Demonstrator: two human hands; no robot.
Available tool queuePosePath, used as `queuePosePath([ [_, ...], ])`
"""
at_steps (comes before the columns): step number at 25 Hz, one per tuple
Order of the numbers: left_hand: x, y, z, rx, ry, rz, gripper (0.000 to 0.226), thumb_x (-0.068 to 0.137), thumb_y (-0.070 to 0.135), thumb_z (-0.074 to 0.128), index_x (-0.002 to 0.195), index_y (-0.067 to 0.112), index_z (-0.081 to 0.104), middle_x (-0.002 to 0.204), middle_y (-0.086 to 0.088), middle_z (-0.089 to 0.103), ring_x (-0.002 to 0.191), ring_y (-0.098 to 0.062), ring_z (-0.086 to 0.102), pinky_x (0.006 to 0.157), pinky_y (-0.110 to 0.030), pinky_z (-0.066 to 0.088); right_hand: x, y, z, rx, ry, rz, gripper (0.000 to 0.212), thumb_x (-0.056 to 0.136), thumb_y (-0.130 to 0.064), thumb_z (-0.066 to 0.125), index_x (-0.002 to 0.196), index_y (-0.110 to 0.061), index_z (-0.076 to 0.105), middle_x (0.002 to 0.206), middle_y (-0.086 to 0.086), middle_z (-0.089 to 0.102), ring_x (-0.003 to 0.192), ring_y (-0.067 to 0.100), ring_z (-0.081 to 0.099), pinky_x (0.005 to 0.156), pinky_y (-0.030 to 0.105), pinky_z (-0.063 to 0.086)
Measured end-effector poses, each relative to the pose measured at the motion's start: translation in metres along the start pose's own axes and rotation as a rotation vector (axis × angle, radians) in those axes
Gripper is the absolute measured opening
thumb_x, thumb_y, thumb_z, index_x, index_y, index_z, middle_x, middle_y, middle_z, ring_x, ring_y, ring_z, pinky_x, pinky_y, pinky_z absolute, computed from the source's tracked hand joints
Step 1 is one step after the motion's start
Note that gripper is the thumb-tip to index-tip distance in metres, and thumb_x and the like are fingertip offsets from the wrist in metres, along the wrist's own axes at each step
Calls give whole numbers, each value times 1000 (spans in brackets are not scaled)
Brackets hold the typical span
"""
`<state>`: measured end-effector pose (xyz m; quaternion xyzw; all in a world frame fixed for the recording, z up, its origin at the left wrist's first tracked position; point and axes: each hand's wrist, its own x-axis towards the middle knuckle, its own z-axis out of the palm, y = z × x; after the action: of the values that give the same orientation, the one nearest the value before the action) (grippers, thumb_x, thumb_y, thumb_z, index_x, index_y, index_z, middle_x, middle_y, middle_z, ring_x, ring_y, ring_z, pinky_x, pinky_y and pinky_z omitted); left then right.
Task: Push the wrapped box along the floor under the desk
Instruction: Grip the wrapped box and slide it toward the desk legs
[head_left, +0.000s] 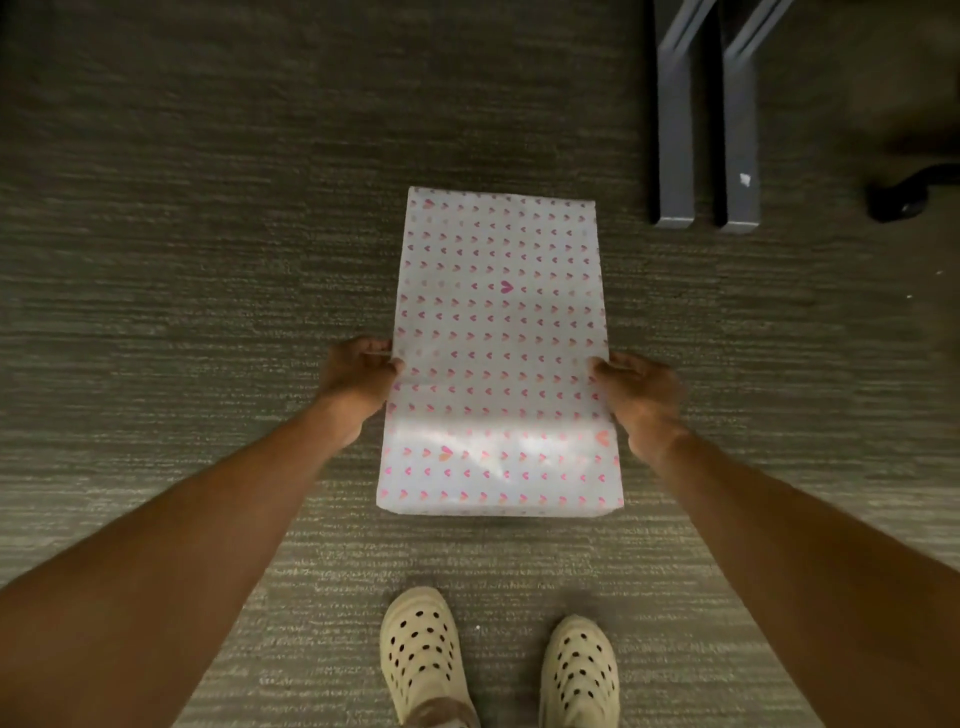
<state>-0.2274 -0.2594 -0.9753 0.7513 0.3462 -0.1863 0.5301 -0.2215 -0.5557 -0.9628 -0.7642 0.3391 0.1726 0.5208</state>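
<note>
The wrapped box (498, 358), white paper dotted with pink hearts, lies lengthwise on the grey carpet (182, 260), straight ahead of the person's two cream clogs (423, 652). The left hand (361, 382) clamps its left edge, thumb on top, fingers curled round the side. The right hand (641, 397) grips the opposite edge the same way. Two dark desk legs (704, 130) stand beyond, to the right.
</note>
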Motion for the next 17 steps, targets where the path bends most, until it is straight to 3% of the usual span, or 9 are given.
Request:
queuePosePath([
  [2, 4, 21, -3, -67, -92, 74, 14, 92, 13, 60, 88, 26, 65, 102, 0, 70, 98, -19, 67, 83, -34, 56, 12, -24, -4, -24, -12, -42, 11, 90, -30, 71, 82, -37, 68, 92, -12, 71, 81, 6, 68, 64, 24, 59],
  [4, 15, 43, -2, -94, -177, 164, 15, 94, 15, 56, 101, 18, 69, 111, -5, 71, 106, -22, 66, 89, -39, 56, 32, -46, -7, -44, -21, -111, 6, 92, -31, 67, 93, -37, 69, 107, -5, 72, 91, 14, 69, 76, 33, 60],
  [6, 37, 67, 6, -66, -112, 173, 20, 94, 17, 57, 111, 15, 67, 121, -8, 68, 111, -25, 65, 94, -45, 54, 55, -69, -6, -61, -19, -164, 17, 93, -34, 65, 109, -30, 69, 118, 0, 71, 100, 20, 70, 85, 42, 60],
  [8, 66, 90, 18, -33, -14, 149, 12, 94, 19, 59, 103, 22, 66, 121, -6, 67, 110, -24, 65, 92, -45, 55, 85, -88, -4, -37, -28, -190, 28, 93, -35, 65, 118, -25, 68, 123, 2, 70, 105, 22, 70, 89, 46, 59],
  [11, 112, 120, 34, -64, -21, 157, 8, 92, 21, 62, 89, 29, 63, 112, -1, 68, 104, -20, 66, 89, -43, 56, 130, -110, -1, 12, -36, -239, 31, 94, -33, 65, 121, -20, 67, 123, 4, 70, 108, 24, 69, 90, 45, 59],
  [17, 183, 168, 59, -69, -5, 244, 7, 92, 23, 61, 95, 26, 67, 108, 1, 69, 99, -19, 67, 81, -38, 58, 206, -146, 1, 62, -13, -289, 36, 91, -31, 68, 123, -14, 68, 124, 6, 70, 110, 27, 67, 94, 48, 57],
])
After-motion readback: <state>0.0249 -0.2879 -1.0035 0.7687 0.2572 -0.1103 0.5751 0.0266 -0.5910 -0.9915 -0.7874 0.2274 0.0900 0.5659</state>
